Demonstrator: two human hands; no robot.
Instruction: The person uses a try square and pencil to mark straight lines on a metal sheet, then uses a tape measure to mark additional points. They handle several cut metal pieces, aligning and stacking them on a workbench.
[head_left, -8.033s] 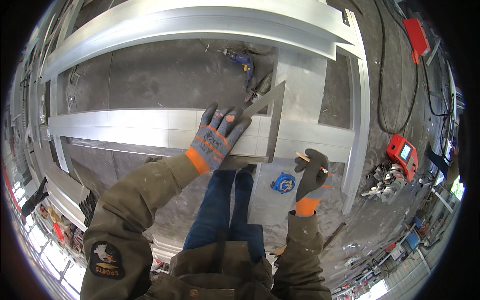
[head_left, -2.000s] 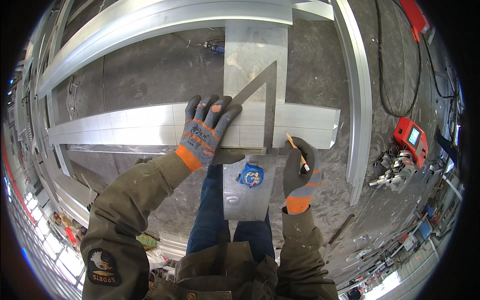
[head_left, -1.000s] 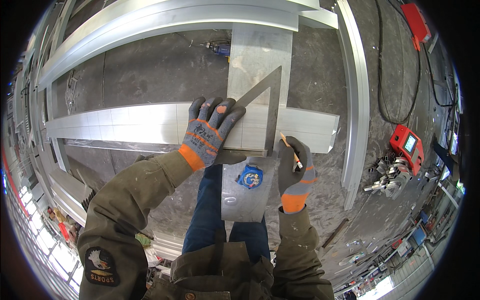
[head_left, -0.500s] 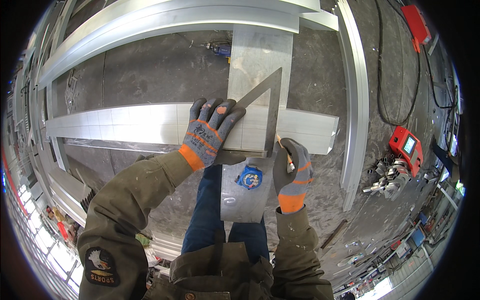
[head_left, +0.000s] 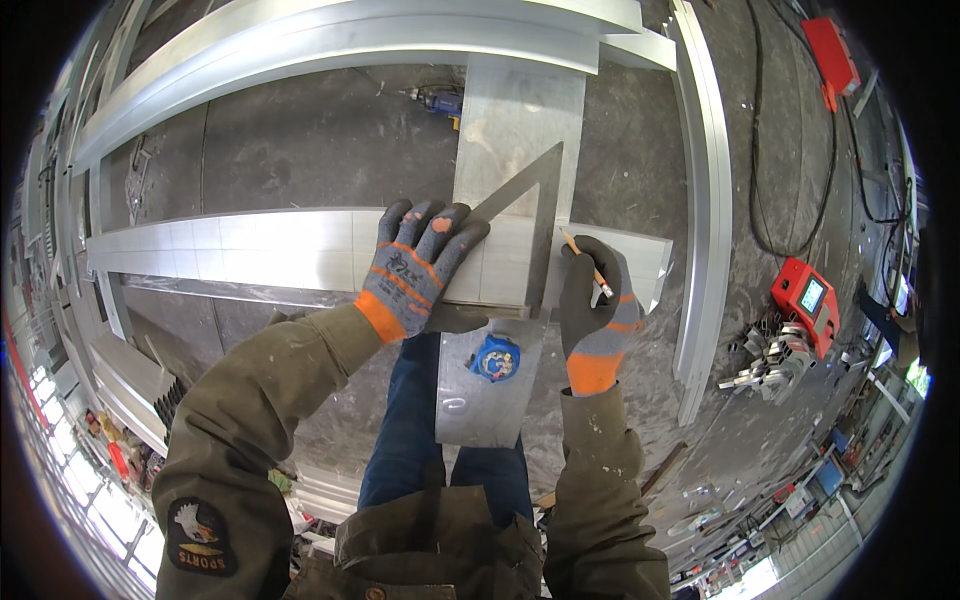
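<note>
Right hand (head_left: 592, 300) risen to triangular steel square (head_left: 535, 215), grip clamped on pencil (head_left: 585, 262); left hand (head_left: 420, 265) splayed, pressing square onto brushed aluminium profile (head_left: 250, 250).

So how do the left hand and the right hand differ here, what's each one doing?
The left hand lies flat with fingers spread, pressing the metal triangle square onto the long metal bar. The right hand is curled around a pencil, its tip at the square's upright edge. The left reaches in slantwise from the lower left; the right comes up nearly straight. Both wear grey gloves with orange cuffs and olive sleeves.
</note>
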